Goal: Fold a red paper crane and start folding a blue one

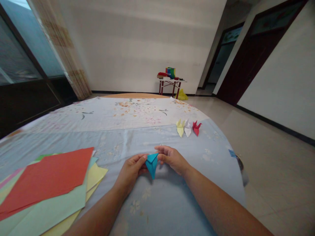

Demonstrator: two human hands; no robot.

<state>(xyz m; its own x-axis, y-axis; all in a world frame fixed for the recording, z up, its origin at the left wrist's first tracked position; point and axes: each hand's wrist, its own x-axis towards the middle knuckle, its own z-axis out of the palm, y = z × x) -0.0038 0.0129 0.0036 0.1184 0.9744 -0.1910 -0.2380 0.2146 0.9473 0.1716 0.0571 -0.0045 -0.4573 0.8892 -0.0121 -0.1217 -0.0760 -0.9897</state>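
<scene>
A small folded piece of blue paper [152, 164], pointed at its lower end, is held just above the cloth-covered table [172, 203]. My left hand [131, 170] pinches its left edge with fingers closed. My right hand [171, 159] pinches its upper right edge, fingers curled. Both forearms reach in from the bottom of the view.
A stack of coloured paper sheets [49, 186], red on top, lies at the left. Three folded paper cranes, yellow [180, 128], white [187, 128] and red [196, 127], stand at the table's right. A small red table [171, 84] with items stands by the far wall.
</scene>
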